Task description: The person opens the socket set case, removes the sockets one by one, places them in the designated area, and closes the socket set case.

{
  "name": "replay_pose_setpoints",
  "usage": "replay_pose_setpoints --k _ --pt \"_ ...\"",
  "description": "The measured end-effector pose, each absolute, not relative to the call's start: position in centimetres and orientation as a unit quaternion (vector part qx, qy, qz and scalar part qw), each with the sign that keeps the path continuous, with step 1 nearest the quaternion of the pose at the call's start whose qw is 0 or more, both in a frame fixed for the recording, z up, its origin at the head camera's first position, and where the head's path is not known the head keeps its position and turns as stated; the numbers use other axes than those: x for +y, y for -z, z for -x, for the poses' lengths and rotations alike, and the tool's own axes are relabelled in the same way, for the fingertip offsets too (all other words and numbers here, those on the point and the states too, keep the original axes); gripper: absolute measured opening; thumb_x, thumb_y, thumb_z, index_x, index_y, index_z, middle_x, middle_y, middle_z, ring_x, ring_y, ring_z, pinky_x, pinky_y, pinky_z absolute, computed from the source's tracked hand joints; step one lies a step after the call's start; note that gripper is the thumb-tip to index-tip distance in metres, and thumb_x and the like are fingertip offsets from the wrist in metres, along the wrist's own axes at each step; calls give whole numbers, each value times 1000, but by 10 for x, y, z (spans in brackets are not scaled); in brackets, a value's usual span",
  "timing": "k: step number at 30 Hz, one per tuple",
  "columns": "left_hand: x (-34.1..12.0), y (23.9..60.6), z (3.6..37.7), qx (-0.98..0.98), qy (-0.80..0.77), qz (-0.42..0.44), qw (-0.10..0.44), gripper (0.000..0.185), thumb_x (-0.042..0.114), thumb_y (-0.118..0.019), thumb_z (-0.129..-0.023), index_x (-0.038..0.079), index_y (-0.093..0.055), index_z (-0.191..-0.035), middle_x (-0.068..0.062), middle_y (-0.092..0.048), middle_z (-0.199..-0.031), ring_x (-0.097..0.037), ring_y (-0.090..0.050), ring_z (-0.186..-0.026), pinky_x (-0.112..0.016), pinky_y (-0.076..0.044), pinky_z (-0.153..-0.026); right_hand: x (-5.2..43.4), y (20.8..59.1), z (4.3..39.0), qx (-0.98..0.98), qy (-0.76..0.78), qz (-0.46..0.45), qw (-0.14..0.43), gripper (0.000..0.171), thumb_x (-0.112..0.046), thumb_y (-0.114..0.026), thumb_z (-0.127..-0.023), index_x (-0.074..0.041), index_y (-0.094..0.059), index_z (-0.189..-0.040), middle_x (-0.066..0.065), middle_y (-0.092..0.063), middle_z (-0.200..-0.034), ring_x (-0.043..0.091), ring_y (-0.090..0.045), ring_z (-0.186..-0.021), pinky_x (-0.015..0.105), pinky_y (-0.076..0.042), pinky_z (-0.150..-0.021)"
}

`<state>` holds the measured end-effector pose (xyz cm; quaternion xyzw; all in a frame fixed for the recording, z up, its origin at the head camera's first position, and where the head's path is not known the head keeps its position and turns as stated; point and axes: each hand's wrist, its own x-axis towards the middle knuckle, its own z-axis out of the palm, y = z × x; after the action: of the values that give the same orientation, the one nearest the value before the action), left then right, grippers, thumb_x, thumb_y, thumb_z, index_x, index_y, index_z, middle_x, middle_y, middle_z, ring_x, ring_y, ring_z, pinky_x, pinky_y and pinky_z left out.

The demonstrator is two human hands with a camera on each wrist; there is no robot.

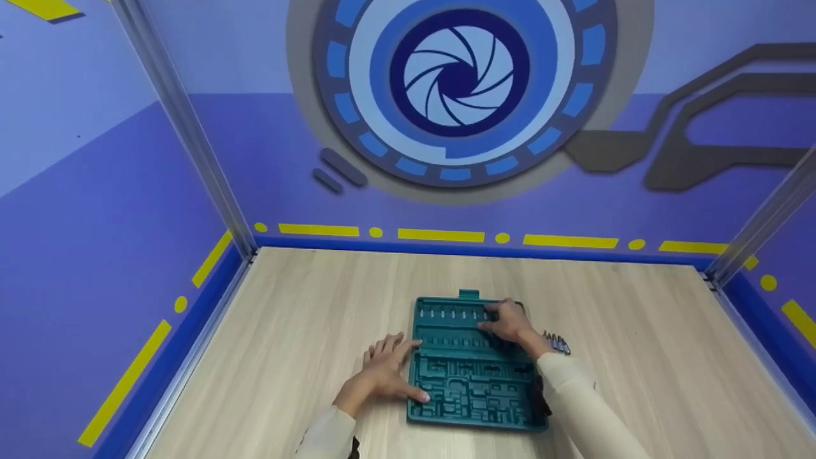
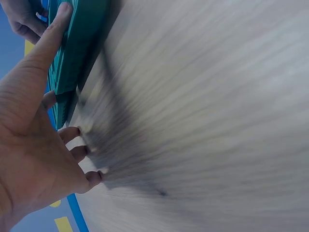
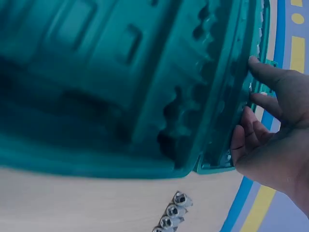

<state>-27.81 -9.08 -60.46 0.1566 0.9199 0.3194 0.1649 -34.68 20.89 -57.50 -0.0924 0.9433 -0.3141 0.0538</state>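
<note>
A tool tray (image 1: 475, 382) lies on the counter (image 1: 637, 331); sockets (image 1: 556, 343) just right of it; hands rest on its left edge and far rows.

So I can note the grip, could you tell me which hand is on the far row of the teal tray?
The right hand; the left hand rests at the tray's near left edge.

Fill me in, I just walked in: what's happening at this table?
A person is working at a teal tool tray lying flat on a wooden table. The left hand rests against the tray's left edge, thumb on the rim. The right hand reaches into the far rows of slots, fingers curled on the tray. A row of small metal sockets lies on the table to the tray's right.
</note>
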Motion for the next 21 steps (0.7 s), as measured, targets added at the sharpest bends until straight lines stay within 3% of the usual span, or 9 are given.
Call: replay_pose_setpoints --k 13,17,21 --pt "-88 602 278 923 -314 -161 156 113 64 -90 -63 26 -37 -156 -19 -23 -167 -47 -18 -152 -71 -11 -120 205 577 348 899 432 -17 68 48 -6 -74 -92 9 -60 -135 32 -56 -141 46 -52 -134 58 -43 -112" --pt "-88 594 274 918 -320 -166 164 111 61 -90 -65 23 -37 -156 -21 -22 -166 -48 -18 -152 -72 -10 -120 205 578 347 889 455 -17 51 45 -1 -77 -88 7 -61 -129 31 -59 -137 45 -53 -131 59 -41 -113" --pt "-89 590 272 917 -319 -167 169 110 59 -90 -67 23 -37 -156 -22 -22 -166 -49 -18 -152 -72 -10 -120 207 581 345 886 462 11 44 33 1 -77 -87 5 -64 -118 28 -63 -128 43 -57 -121 59 -45 -106"
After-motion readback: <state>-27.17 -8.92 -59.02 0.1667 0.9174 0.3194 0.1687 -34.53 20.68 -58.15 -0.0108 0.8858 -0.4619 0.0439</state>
